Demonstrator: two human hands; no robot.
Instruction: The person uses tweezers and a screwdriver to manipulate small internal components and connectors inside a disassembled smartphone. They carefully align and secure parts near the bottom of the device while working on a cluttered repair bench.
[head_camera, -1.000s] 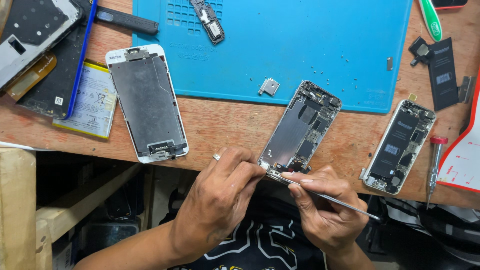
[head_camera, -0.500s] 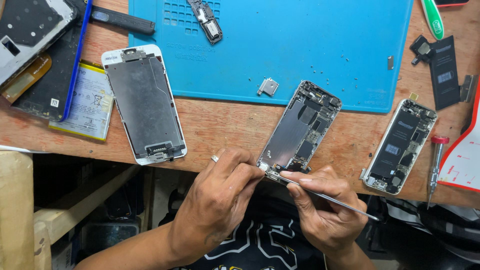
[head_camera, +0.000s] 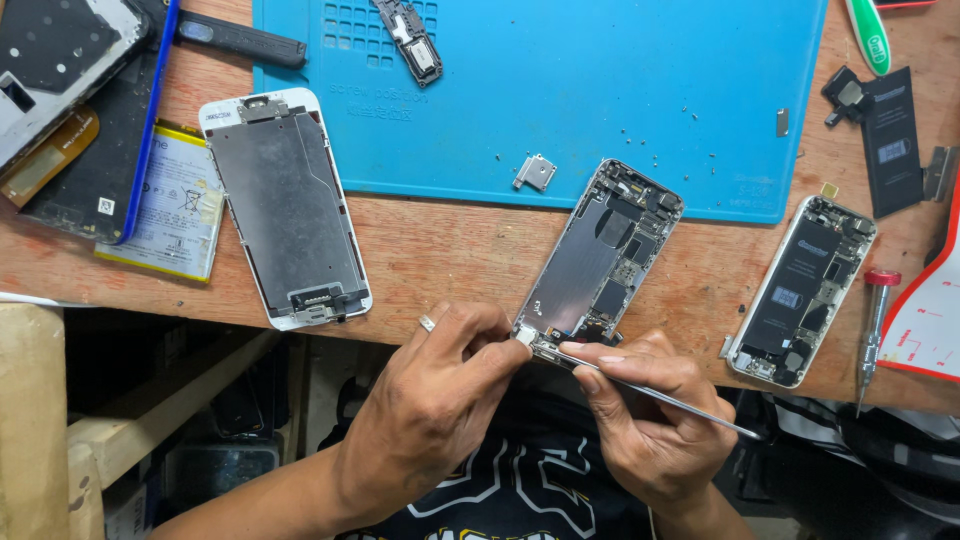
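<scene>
An opened phone body (head_camera: 598, 258) lies tilted at the front edge of the wooden bench, its circuit parts exposed. My left hand (head_camera: 435, 405), with a ring on one finger, pinches the phone's lower end between thumb and fingertips. My right hand (head_camera: 650, 420) holds a thin metal tool (head_camera: 660, 393) like a pen. Its tip touches the phone's bottom edge, right beside my left fingertips.
A blue work mat (head_camera: 600, 90) covers the back of the bench, with a small metal bracket (head_camera: 536, 172) and tiny screws on it. A white screen panel (head_camera: 285, 210) lies to the left, a second opened phone (head_camera: 800, 290) and a red-capped screwdriver (head_camera: 872, 335) to the right. Flat batteries and parts lie at both sides.
</scene>
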